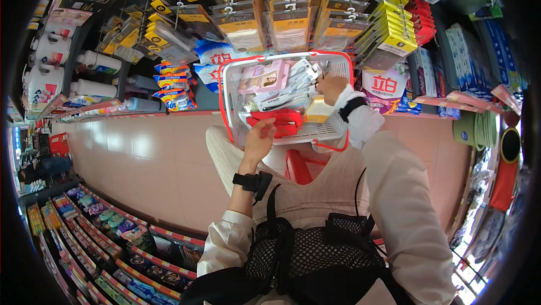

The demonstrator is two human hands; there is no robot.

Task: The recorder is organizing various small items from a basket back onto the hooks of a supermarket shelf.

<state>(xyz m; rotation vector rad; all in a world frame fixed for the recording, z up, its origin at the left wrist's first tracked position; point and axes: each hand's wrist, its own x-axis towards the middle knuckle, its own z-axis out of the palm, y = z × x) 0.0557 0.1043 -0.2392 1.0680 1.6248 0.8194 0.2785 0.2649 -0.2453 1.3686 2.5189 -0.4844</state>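
Note:
A white plastic shopping basket (pixel 332 131) with red handles sits before me, over my knees and against the shelf. My left hand (pixel 258 142) reaches over its near edge. The fingertips are at some red packets (pixel 287 122); whether they grip one I cannot tell. Inside the basket's right side is my right hand (pixel 333 88), its fingers curled and partly hidden. Just below it lies a yellow-and-white package (pixel 319 109). Packaged toothbrushes (pixel 291 89) lie across the middle, and a pink box (pixel 263 77) is at the back left.
Packets on hooks (pixel 290 21) hang behind the basket. Detergent bags (pixel 384 85) flank it on the shelf. Beneath me is a red stool (pixel 298 167). Another shelf of bottles (pixel 114 220) runs behind on the left. Green buckets (pixel 473 131) stand at right. A person (pixel 46 167) is far left.

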